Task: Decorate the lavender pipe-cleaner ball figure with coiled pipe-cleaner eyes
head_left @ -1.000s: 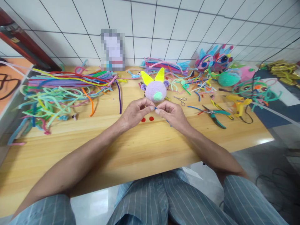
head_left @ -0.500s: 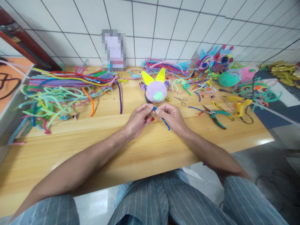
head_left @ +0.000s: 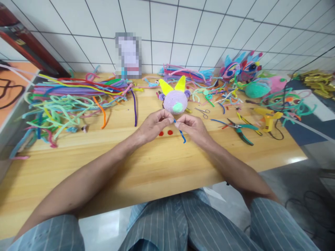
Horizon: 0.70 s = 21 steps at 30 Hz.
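Note:
My left hand and my right hand meet fingertip to fingertip above the wooden table. Both pinch a short blue pipe cleaner, whose free end hangs down below my right fingers. Just behind the hands stands a lilac pipe-cleaner head with two yellow ears and a mint green nose. Two small red discs lie on the table under my hands.
A large heap of coloured pipe cleaners covers the left of the table. Small scissors, teal-handled pliers and a yellow glue gun lie to the right. Finished colourful figures stand at the back right by the tiled wall.
Half a second ago my hands covered the red discs; now both discs show again. The blue pipe cleaner's hanging end has shifted slightly between my fingers.

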### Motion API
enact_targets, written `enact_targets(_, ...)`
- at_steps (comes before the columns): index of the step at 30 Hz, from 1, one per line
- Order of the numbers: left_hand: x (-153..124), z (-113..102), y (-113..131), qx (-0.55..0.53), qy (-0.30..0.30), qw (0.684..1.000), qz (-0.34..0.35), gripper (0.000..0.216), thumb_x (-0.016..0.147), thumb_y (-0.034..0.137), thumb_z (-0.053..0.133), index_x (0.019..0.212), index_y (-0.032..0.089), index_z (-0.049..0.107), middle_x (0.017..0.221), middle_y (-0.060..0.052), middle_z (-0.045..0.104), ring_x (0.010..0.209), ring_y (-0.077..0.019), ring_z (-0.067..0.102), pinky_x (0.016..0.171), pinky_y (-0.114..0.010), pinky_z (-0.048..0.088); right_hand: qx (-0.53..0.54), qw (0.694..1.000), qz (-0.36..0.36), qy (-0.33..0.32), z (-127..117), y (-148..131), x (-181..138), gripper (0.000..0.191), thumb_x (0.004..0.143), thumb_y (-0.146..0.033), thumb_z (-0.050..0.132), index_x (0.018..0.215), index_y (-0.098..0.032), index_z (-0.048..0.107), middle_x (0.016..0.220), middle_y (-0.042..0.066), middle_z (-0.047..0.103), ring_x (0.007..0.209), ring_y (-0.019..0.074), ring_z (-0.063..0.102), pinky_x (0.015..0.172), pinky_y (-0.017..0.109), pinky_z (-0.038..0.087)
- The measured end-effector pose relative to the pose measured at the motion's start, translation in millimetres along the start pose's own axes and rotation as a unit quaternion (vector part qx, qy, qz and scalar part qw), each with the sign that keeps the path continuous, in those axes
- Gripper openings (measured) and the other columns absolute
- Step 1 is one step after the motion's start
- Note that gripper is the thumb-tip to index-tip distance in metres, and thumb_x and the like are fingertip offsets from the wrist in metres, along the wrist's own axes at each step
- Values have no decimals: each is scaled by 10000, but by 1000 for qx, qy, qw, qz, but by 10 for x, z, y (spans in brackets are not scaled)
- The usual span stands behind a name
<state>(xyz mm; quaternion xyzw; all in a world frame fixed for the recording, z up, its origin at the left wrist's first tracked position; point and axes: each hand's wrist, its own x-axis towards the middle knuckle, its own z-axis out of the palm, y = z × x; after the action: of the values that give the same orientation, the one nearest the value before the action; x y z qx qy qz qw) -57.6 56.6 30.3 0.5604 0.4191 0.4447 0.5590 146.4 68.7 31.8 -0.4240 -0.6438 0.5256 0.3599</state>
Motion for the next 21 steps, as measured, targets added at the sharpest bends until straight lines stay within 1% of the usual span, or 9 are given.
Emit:
enact_targets(3,-70,167,-37,-96,49,993,-51,225,851,345,788,829,181,636,601,64,486,506,-75,378,492,-211,326,23,1000,-4,6,43,50,-8,261,817,-434,787,769,-203,676,710,-15,609,654,129,514,652,290,424)
enact_targets(5,-127,295,-72,-172,86,978,-82,229,869,335,781,817,182,619,556,74,441,476,-69,356,471,-200,289,34,999,-3,11,86,92,-22,290,820,-462,805,769,-209,671,724,-6,631,669,140,544,672,299,454)
enact_targets(7,-173,397,-110,-232,119,960,-105,229,876,324,786,825,180,616,558,71,445,471,-65,359,471,-192,290,40,999,1,10,121,122,-33,300,821,-474,810,774,-211,674,741,6,658,687,150,570,692,307,472)
enact_targets(9,-183,433,-142,-254,133,951,-117,238,872,328,796,830,179,616,580,62,474,472,-63,375,470,-192,301,42,999,8,9,130,128,-34,298,812,-470,810,766,-209,673,736,9,665,684,150,565,692,309,469)
enact_targets(11,-147,385,-155,-239,119,957,-114,266,872,376,794,824,181,619,594,53,497,465,-67,391,462,-204,304,32,999,15,14,106,105,-23,305,797,-467,811,737,-210,660,693,-5,633,659,140,526,664,300,443)
enact_targets(14,-40,195,-119,-165,62,981,-80,325,862,482,790,850,184,663,624,46,517,473,-76,398,454,-225,289,2,1000,18,17,37,43,2,281,784,-439,789,709,-205,654,655,-21,592,643,127,483,630,282,396)
enact_targets(15,-5,121,-95,-128,39,989,-64,326,851,487,799,866,183,681,637,45,525,489,-78,397,463,-226,290,-8,1000,19,13,15,24,8,262,781,-424,773,707,-201,657,654,-22,591,642,124,480,625,279,385)
enact_targets(18,62,-62,-22,-10,-25,1000,-16,257,819,401,820,874,175,710,720,19,605,608,-96,475,555,-224,364,-31,999,27,-10,-27,-13,14,229,766,-396,735,695,-195,654,645,-25,588,623,116,472,606,273,362)
enact_targets(21,69,-141,1,62,-68,996,6,195,836,347,781,855,166,710,793,-11,656,707,-126,549,644,-249,426,-47,998,37,-31,-33,-25,9,233,755,-400,725,685,-193,645,638,-27,585,609,110,464,592,271,349)
